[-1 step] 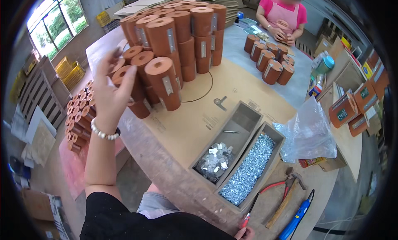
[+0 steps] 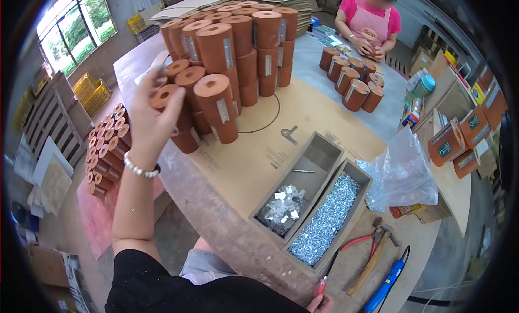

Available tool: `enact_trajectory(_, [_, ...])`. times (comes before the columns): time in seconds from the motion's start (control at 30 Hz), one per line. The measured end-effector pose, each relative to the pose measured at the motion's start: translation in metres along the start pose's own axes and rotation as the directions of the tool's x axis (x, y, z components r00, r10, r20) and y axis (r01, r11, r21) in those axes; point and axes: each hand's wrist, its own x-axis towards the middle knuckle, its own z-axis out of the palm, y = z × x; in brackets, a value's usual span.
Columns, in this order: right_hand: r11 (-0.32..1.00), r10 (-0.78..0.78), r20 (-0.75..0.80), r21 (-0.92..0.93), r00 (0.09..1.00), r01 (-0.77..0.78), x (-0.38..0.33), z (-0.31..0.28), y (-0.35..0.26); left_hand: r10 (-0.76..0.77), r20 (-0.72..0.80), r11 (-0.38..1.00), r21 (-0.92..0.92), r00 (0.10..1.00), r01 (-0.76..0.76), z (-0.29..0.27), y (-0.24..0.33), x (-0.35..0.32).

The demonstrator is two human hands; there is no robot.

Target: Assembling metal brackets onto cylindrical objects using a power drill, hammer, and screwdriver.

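Note:
My left hand point(image 2: 153, 115), a beaded bracelet at its wrist, reaches to the near left of a stack of reddish-brown cylinders point(image 2: 216, 40). Thumb and fingers are apart around the top of one cylinder point(image 2: 162, 98); whether they press on it I cannot tell. Each cylinder top has a round hole, and metal strips run down several sides. Down at the lower edge my right hand point(image 2: 320, 304), partly cut off, is closed on the red handle of a screwdriver point(image 2: 323, 286). Beside it lie red-handled pliers point(image 2: 373, 241), a hammer point(image 2: 369, 264) and a blue electric screwdriver point(image 2: 386, 286).
One grey box point(image 2: 323, 145) contains small metal pieces; the other point(image 2: 363, 175) is filled with screws. A clear plastic bag point(image 2: 408, 169) lies to their right. Across the table a co-worker in a pink apron point(image 2: 370, 23) handles a cylinder near several others point(image 2: 355, 94). More cylinders point(image 2: 108, 145) stand at left.
My left hand has shifted slightly right, and its thumb and fingers sit closer around the cylinder top. The whole view has shifted a little. My right hand stays on the screwdriver.

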Motion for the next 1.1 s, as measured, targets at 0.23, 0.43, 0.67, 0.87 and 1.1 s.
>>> enact_trajectory(0.23, [0.998, 0.012, -0.054, 0.070, 0.998, -0.008, 0.003, -0.007, 0.007, -0.285, 0.334, 0.952, -0.009, 0.899, 0.305, 0.037, -0.041, -0.015])
enact_trajectory(0.43, [0.991, -0.122, -0.129, 0.044, 0.984, 0.128, 0.013, -0.004, 0.032, -0.440, 0.287, 0.896, 0.196, 0.851, 0.397, 0.088, -0.033, -0.025])
enact_trajectory(0.67, [0.978, -0.192, -0.096, 0.059, 0.977, 0.198, 0.010, -0.008, 0.037, -0.404, 0.068, 0.907, -0.096, 0.912, 0.409, 0.086, -0.025, -0.044])
enact_trajectory(0.87, [0.906, -0.396, -0.122, 0.109, 0.910, 0.408, 0.001, -0.006, -0.023, -0.289, 0.709, -0.189, -0.701, 0.643, 0.688, 0.006, 0.021, -0.097])
enact_trajectory(1.1, [0.729, -0.665, 0.377, 0.139, 0.645, 0.670, 0.001, 0.016, -0.133, 0.210, 0.977, -0.458, 0.076, 0.025, 0.886, -0.032, 0.086, -0.217])
